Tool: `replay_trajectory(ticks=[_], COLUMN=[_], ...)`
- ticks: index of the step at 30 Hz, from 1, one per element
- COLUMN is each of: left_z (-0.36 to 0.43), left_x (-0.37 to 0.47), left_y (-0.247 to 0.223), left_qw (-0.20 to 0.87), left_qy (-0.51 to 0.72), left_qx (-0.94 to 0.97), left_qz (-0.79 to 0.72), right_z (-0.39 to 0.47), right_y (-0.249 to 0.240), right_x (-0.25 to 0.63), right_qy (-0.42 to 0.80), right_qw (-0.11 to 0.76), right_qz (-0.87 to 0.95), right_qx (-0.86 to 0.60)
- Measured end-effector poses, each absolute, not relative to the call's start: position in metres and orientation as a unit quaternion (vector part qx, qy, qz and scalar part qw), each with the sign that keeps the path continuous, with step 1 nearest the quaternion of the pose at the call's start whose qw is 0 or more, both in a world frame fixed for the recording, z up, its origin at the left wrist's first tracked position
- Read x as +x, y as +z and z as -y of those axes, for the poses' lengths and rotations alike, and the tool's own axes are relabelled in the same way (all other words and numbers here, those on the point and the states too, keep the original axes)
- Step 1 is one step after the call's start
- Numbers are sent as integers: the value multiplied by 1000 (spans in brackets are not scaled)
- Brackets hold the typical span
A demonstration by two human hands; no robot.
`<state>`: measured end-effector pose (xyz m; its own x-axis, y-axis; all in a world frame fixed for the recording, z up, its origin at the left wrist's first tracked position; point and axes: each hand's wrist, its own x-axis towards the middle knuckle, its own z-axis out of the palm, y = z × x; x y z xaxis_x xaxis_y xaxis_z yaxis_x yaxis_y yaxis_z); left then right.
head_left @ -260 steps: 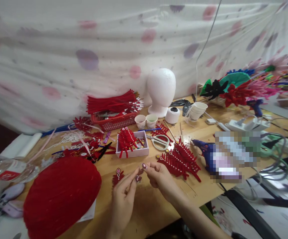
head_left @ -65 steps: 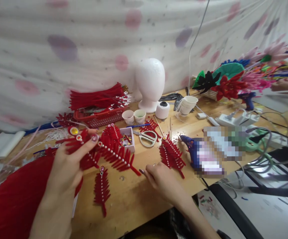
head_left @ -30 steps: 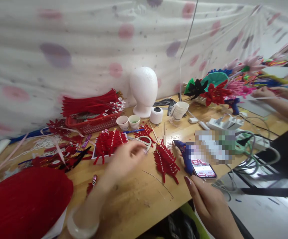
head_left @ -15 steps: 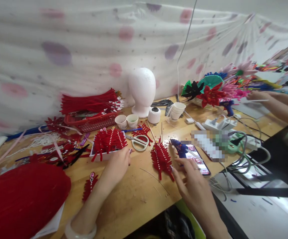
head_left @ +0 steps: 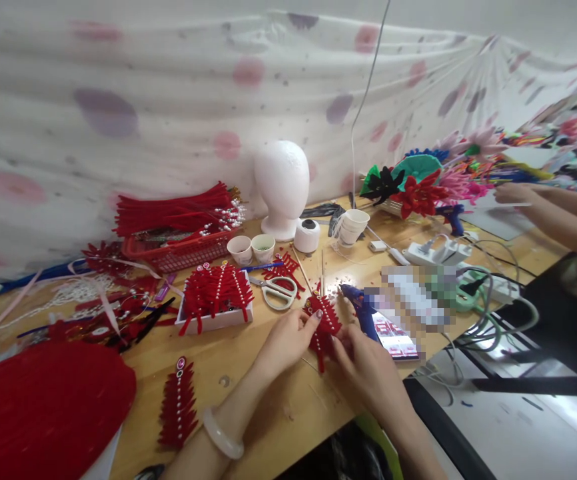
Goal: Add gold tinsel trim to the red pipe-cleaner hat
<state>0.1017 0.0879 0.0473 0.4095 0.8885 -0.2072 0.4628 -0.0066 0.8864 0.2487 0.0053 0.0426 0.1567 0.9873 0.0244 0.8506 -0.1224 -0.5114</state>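
No readable text or labels

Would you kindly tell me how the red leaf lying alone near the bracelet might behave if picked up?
The red leaf is probably light, since it looks slim and lies flat. Its fringed edges would likely bend easily. The end with the pink gem may dip first, as the largest ornament sits there.

One foam head [head_left: 282, 183], two glue guns [head_left: 366, 310], one phone [head_left: 394, 332].

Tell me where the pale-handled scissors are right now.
In the head view, the pale-handled scissors lie on the wooden table near centre, just right of the shallow pale box and beyond the left hand.
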Motion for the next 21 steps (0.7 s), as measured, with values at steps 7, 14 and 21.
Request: replay_trajectory(ticks=[7,14,21], left_z=[-74,-41,-25], left_x=[86,35,7], left_y=[58,78,85], left_qw=[570,571,555], left_qy=[320,348,350], left_qx=[593,595,601], left_qz=[-470,-446,-456], right_z=[-4,-11,-5], right_y=[59,67,74], right_x=[219,188,163], right_qy=[271,521,568], right_qw=[345,410,410], right_qz=[660,581,587], right_qx=[-610,-472,-406])
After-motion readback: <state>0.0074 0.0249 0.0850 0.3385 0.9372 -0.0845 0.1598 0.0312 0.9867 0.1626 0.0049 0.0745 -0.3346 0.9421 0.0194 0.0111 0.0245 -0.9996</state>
